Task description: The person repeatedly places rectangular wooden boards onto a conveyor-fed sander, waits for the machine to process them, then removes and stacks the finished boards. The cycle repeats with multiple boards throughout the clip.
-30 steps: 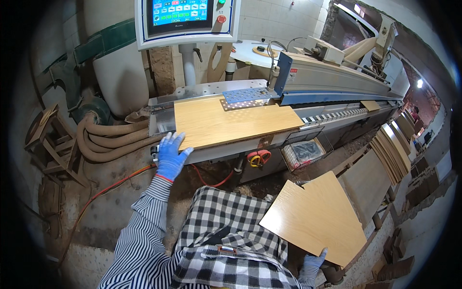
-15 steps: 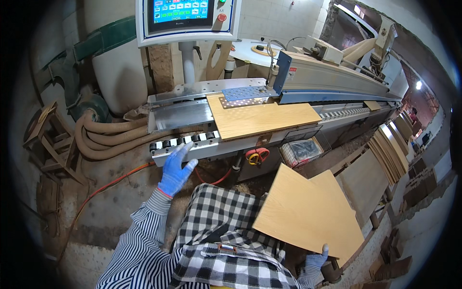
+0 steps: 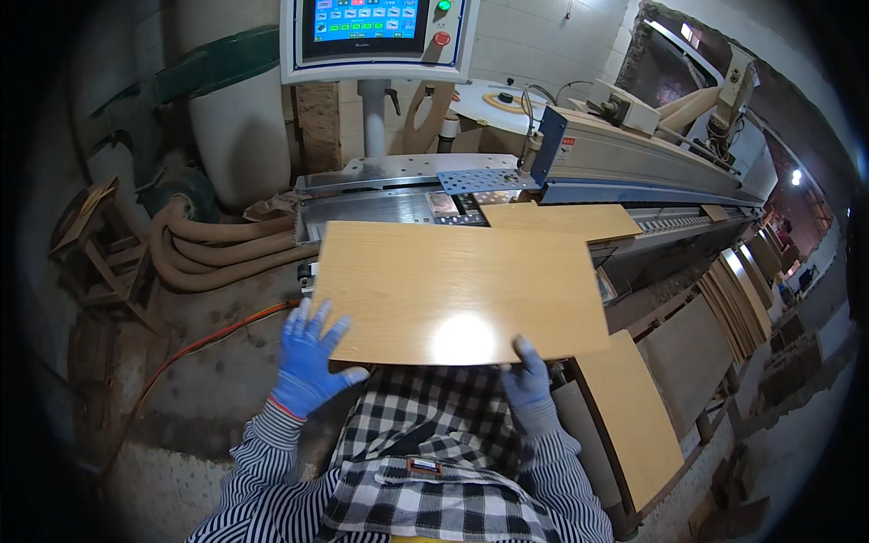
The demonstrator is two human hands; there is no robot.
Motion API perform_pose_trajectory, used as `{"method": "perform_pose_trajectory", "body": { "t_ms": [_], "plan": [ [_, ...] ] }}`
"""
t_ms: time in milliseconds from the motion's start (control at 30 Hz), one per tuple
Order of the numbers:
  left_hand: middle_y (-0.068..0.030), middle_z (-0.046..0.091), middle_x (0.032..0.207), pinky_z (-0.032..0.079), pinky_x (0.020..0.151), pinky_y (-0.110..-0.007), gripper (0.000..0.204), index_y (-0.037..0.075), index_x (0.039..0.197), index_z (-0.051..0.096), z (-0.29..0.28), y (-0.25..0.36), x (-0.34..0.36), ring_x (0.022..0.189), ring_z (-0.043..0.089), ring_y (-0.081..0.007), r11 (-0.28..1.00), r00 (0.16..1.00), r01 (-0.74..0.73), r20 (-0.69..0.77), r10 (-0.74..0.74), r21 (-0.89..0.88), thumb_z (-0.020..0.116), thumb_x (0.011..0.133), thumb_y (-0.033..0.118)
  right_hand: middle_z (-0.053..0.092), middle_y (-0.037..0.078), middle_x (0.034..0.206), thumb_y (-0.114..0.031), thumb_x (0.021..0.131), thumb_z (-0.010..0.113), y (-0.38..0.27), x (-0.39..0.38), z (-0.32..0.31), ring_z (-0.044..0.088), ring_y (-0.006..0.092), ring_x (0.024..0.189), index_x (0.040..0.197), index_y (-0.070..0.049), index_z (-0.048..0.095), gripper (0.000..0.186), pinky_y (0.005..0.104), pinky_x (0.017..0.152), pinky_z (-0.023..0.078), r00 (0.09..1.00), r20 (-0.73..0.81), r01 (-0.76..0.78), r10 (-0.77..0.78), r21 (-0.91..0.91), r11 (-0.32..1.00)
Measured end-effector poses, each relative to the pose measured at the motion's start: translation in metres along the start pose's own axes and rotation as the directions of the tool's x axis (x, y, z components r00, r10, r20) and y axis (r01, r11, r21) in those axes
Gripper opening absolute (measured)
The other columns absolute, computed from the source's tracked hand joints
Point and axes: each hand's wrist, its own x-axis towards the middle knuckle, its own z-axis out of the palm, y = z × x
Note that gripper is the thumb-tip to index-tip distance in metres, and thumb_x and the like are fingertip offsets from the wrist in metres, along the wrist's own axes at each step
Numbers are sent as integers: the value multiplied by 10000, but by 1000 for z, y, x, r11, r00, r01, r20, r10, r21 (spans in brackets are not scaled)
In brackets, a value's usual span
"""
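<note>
A light wood-grain board (image 3: 462, 285) lies flat in front of me, with a bright glare near its lower edge. My right hand (image 3: 529, 385), in a blue-and-grey glove, grips its near edge, thumb on top and the other fingers hidden underneath. Beside the board's near left corner, my blue-gloved left hand (image 3: 312, 357) has its fingers spread and holds nothing; whether the fingertips touch the edge I cannot tell. Beyond, a second wood-grain board (image 3: 566, 220) lies on the long machine (image 3: 652, 163), partly under the blue perforated plate (image 3: 484, 181).
A control screen (image 3: 367, 23) stands over the machine's left end. Ribbed hoses (image 3: 217, 258) and a wooden stool (image 3: 104, 253) are at left, with an orange hose (image 3: 195, 344) across the floor. Another board (image 3: 629, 421) rests at my right, near stacked panels (image 3: 738, 299).
My right hand has brought the board from the right side to in front of me. The board on the machine has slid right. My left hand has come down nearer me.
</note>
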Motion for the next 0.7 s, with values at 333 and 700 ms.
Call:
{"method": "perform_pose_trajectory", "body": {
  "t_ms": [333,700],
  "plan": [
    [-214,525,1305,372,1037,-457,632,29,1184,605,2,-63,3,1278,423,-380,972,960,235,-152,-235,-21,750,723,437,613,88,1032,-214,900,626,36,78,68,625,248,963,1173,-33,532,341,426,871,534,944,134,-328,300,317,890],
    [-196,451,1393,338,1079,-425,666,45,1260,570,37,-86,71,1355,336,-330,938,937,347,-41,-348,-28,698,782,490,614,153,1201,-212,841,642,1,25,-152,602,292,1053,1320,-61,502,522,373,938,465,974,-175,-170,-143,-984,42]
  ]
}}
